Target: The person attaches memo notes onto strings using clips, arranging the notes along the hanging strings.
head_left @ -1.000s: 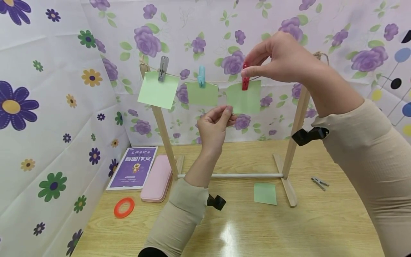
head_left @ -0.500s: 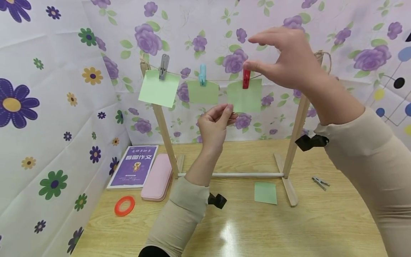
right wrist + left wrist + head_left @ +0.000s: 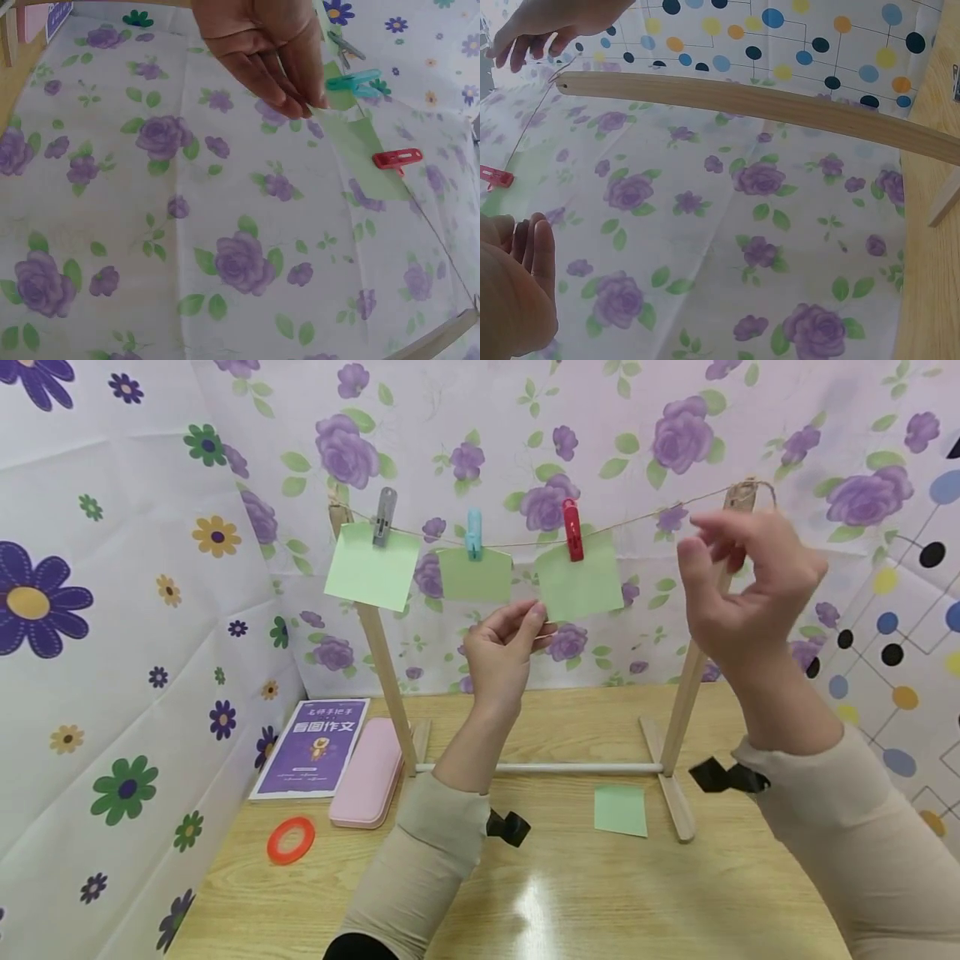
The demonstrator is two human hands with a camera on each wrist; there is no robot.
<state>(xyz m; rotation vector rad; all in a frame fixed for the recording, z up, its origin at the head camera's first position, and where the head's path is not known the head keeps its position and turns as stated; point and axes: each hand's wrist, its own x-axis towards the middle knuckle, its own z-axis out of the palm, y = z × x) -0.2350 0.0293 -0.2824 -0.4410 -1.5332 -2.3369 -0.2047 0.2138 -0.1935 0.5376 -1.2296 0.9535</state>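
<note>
Three green paper notes hang from a twine line on a wooden stand. A grey clothespin (image 3: 385, 517) holds the left note (image 3: 372, 568), a light blue clothespin (image 3: 473, 535) the middle note (image 3: 475, 581), and a red clothespin (image 3: 573, 530) the right note (image 3: 579, 581). My left hand (image 3: 501, 652) pinches the right note's lower left corner between thumb and fingers, as the right wrist view also shows. My right hand (image 3: 753, 589) is in the air by the stand's right post (image 3: 693, 668), fingers loosely bent, holding nothing; it is slightly blurred.
On the table lie another green note (image 3: 620, 811), a grey clothespin (image 3: 748, 787) at right, an orange-red tape ring (image 3: 291, 827), a pink case (image 3: 367, 774) and a purple book (image 3: 311, 747). A white crossbar (image 3: 577, 768) joins the stand's feet. Patterned cloth hangs behind.
My right hand has let go of the red clothespin and moved right and down. The clothespin and its note now tilt a little. The left hand keeps its pinch on the note's corner.
</note>
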